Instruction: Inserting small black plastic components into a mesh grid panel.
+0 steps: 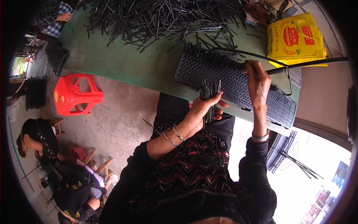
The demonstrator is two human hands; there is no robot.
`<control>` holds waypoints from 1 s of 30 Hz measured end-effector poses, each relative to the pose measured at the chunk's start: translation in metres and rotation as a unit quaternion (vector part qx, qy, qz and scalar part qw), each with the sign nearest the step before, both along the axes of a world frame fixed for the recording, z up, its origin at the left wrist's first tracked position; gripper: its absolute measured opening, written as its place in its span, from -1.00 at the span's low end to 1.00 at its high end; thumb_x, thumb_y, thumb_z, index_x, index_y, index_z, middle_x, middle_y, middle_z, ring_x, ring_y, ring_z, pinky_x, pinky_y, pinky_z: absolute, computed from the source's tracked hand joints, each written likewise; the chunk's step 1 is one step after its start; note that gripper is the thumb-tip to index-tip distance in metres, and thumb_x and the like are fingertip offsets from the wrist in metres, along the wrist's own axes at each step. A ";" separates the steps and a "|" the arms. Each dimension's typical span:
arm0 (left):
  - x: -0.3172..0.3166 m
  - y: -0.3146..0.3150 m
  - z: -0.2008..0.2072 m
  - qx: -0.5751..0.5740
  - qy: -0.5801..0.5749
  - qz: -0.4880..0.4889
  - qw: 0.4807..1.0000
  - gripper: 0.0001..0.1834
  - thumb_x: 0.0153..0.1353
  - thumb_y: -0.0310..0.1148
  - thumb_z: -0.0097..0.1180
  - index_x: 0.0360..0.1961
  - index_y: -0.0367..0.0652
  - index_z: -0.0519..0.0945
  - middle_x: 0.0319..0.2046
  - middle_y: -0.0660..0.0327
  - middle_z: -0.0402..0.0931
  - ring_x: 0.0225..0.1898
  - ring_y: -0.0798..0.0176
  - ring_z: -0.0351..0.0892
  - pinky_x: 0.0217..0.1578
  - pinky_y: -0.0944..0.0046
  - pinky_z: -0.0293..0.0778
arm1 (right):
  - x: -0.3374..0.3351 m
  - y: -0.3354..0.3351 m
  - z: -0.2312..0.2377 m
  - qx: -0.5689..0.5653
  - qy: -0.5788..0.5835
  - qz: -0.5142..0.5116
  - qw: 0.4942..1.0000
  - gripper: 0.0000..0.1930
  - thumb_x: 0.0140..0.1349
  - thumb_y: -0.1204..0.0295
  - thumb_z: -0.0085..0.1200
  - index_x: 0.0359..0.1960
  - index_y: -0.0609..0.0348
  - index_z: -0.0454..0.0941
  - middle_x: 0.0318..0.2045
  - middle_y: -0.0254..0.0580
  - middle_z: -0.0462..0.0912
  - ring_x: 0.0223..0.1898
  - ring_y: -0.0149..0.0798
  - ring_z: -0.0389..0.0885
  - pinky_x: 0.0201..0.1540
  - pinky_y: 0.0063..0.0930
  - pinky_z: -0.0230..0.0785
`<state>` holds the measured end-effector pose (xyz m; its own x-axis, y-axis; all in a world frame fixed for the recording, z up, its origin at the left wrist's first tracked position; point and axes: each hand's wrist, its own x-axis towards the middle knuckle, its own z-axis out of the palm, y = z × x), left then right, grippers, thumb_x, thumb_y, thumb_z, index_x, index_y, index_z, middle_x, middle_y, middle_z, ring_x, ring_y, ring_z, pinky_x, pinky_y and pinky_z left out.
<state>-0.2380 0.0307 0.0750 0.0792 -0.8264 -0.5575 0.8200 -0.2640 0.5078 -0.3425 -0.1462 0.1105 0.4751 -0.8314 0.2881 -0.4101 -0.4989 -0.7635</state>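
My left hand [199, 106] is closed around a bundle of thin black strips [211, 89], held upright in front of the near edge of a perforated metal tray [233, 87]. The tray is a long dark grid of small round holes lying slantwise on the table's edge. Along its far side, a band of black strips [214, 58] stands packed in the holes. My right hand [258, 80] hovers at that band with thumb and fingers pinched together. What sits between those fingertips is too small to make out.
A large heap of loose black strips [160, 18] covers the far part of the green table [123, 63]. Black metal rods [313, 64] cross behind the tray, near a yellow bag [294, 39]. A red stool [76, 93] stands left; other people [74, 190] sit beyond it.
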 end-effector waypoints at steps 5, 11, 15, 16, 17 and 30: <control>0.000 -0.001 0.006 0.012 0.003 0.020 1.000 -0.69 0.32 -0.18 0.13 -0.02 -0.13 0.54 -0.29 0.08 0.64 -0.39 0.26 0.63 -0.44 0.31 0.57 | 0.004 -0.001 -0.006 -0.103 0.080 0.047 0.990 -0.84 0.23 0.51 0.16 -0.15 0.13 0.64 -0.34 -0.23 0.59 -0.38 -0.35 0.63 -0.28 -0.52 0.47; 0.001 0.002 0.008 0.016 -0.002 0.023 1.000 -0.73 0.31 -0.20 0.14 -0.09 -0.15 0.55 -0.31 0.09 0.66 -0.36 0.22 0.67 -0.46 0.32 0.55 | 0.010 -0.002 -0.007 -0.193 0.148 0.043 0.969 -0.78 0.23 0.40 0.19 -0.08 -0.06 0.66 -0.34 -0.25 0.53 -0.38 -0.28 0.59 -0.34 -0.42 0.47; -0.001 0.002 0.013 0.025 -0.016 0.022 0.999 -0.74 0.28 -0.22 0.17 -0.15 -0.17 0.56 -0.31 0.10 0.66 -0.37 0.23 0.67 -0.46 0.33 0.53 | 0.007 0.000 -0.014 -0.227 0.196 0.000 0.954 -0.69 0.25 0.30 0.17 0.05 -0.20 0.62 -0.36 -0.23 0.49 -0.38 -0.24 0.56 -0.30 -0.38 0.46; 0.000 0.002 0.013 0.025 -0.017 0.022 0.999 -0.74 0.28 -0.22 0.17 -0.15 -0.17 0.56 -0.31 0.10 0.66 -0.37 0.23 0.67 -0.46 0.33 0.53 | 0.007 0.004 -0.012 -0.228 0.195 0.000 0.954 -0.69 0.25 0.30 0.17 0.05 -0.20 0.62 -0.36 -0.23 0.49 -0.38 -0.24 0.56 -0.30 -0.38 0.46; 0.000 0.003 0.014 0.025 -0.021 0.021 0.999 -0.74 0.28 -0.21 0.18 -0.14 -0.17 0.56 -0.31 0.10 0.67 -0.37 0.23 0.67 -0.47 0.33 0.53 | 0.007 0.010 -0.009 -0.208 0.175 -0.001 0.962 -0.65 0.25 0.29 0.19 0.09 -0.13 0.59 -0.34 -0.25 0.52 -0.37 -0.27 0.56 -0.29 -0.40 0.45; 0.000 0.005 0.018 0.017 -0.064 -0.009 0.998 -0.73 0.22 -0.23 0.23 -0.16 -0.19 0.66 -0.28 0.19 0.69 -0.38 0.29 0.70 -0.53 0.42 0.50 | -0.014 0.034 0.008 0.354 0.046 0.225 0.907 -0.85 0.25 0.53 0.09 -0.21 0.37 0.51 -0.44 -0.21 0.62 -0.43 -0.45 0.59 -0.33 -0.56 0.44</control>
<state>-0.2383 0.0358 0.0928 0.1365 -0.8092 -0.5715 0.7442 -0.2970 0.5983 -0.3569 -0.1122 0.1183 0.8065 -0.5093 -0.3003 -0.3653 -0.0298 -0.9304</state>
